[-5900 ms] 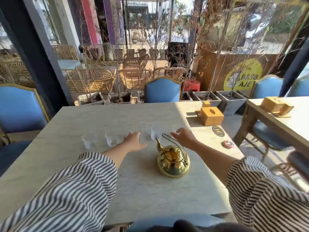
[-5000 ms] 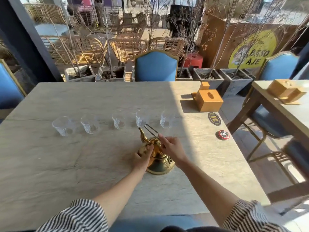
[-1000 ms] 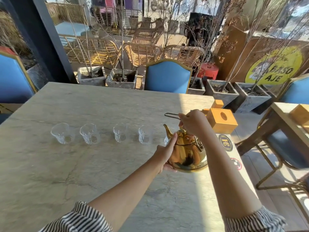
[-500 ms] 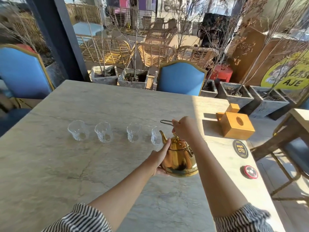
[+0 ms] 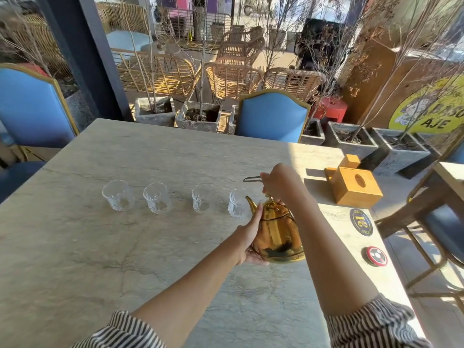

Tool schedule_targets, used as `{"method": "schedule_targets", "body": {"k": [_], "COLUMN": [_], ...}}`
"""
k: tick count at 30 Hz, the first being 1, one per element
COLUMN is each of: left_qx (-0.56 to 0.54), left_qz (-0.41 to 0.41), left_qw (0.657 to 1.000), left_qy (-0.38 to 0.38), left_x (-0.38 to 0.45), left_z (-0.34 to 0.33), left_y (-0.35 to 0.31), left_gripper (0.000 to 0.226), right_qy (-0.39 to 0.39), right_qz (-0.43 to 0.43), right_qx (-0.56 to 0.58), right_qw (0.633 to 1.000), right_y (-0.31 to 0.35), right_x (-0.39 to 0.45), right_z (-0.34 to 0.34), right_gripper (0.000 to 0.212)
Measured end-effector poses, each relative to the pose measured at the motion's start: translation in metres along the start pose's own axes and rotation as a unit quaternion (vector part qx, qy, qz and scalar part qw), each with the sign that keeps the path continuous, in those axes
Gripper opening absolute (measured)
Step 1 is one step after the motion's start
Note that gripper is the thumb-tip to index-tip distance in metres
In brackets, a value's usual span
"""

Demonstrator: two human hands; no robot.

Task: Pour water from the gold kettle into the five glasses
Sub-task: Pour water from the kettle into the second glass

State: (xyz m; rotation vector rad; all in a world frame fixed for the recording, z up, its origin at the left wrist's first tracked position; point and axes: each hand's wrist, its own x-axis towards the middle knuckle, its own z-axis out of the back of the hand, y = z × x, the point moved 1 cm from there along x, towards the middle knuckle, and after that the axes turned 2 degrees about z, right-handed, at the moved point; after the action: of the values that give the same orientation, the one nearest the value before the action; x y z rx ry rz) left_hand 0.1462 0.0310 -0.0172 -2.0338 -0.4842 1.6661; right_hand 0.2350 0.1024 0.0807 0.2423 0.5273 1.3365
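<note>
Gold kettle (image 5: 277, 232) now lifted by both hands, spout beside 4th glass (image 5: 238, 206)

Four glasses (image 5: 117, 195) (image 5: 157, 201) (image 5: 202, 201) (image 5: 238, 206) show, one gold kettle (image 5: 277, 234), one wooden box (image 5: 356, 187), two coasters (image 5: 361, 222) (image 5: 377, 256).

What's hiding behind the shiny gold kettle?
Behind the gold kettle only four glasses show; the nearest glass peeks out by the spout. The fifth glass cannot be seen; it may be covered by the kettle and the right hand.
</note>
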Motion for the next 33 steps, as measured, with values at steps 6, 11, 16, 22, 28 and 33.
{"method": "schedule_targets", "body": {"k": [6,11,16,22,28,33], "left_qx": [-0.002,-0.005,-0.006,-0.003,0.007,0.007], "left_qz": [-0.002,-0.011,-0.026,-0.039,-0.048,-0.058], "left_qw": [1.000,0.999,0.999,0.998,0.997,0.997], "left_qy": [0.020,0.034,0.042,0.053,0.056,0.060], "left_x": [-0.010,-0.017,-0.022,-0.030,-0.038,-0.041], "left_z": [-0.008,-0.014,-0.021,-0.028,-0.033,-0.035], "left_y": [-0.006,-0.009,-0.009,-0.008,-0.007,-0.007], "left_gripper": [0.109,0.107,0.106,0.103,0.100,0.100], "right_qy": [-0.011,-0.016,-0.021,-0.024,-0.042,-0.048], "right_qz": [0.012,0.027,0.039,0.042,0.045,0.046], "right_qx": [-0.011,-0.017,-0.027,-0.032,-0.042,-0.043], "right_qw": [1.000,0.999,0.999,0.998,0.997,0.997], "right_y": [0.004,0.006,0.006,0.004,0.000,-0.001], "right_x": [-0.002,-0.005,-0.010,-0.016,-0.022,-0.027], "right_z": [0.016,0.027,0.035,0.042,0.049,0.053], "right_gripper": [0.037,0.038,0.034,0.024,0.025,0.026]}}
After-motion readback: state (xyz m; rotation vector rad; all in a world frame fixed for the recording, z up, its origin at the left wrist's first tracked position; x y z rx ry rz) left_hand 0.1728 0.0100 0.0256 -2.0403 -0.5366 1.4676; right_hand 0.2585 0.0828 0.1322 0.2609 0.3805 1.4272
